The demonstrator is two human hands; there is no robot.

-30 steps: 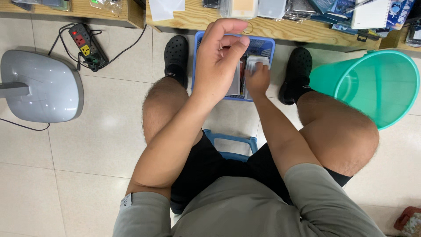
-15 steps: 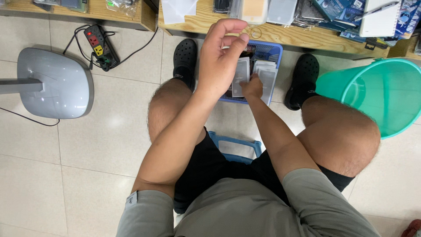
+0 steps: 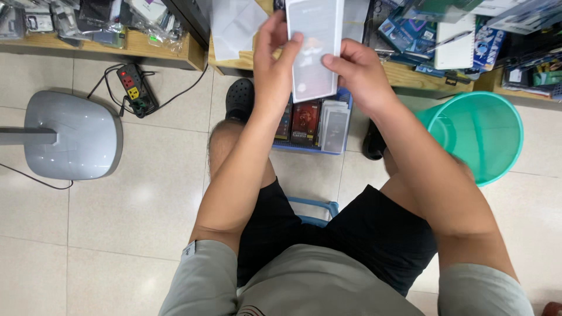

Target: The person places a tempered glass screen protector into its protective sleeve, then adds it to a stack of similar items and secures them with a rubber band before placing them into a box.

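Flat grey package [image 3: 313,47] is pinched by its side edges, left hand [image 3: 275,64] and right hand [image 3: 357,73] grasping it upright for a look, above the blue basket [image 3: 316,126] between the feet.

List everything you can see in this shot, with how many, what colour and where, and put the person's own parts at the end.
flat pale package: one, white-grey, held up between both hands
blue basket: one, blue, on the floor between the feet, with several flat packs standing in it
green bin: one, teal, on the floor at right
fan base: one, grey, on the floor at left
power strip: one, black with coloured switches, on the floor by the shelf
low wooden shelves: along the top, crowded with packaged goods
blue stool: one, under the person
black clogs: two, on the feet
left hand: grips the package's left edge
right hand: grips its right edge
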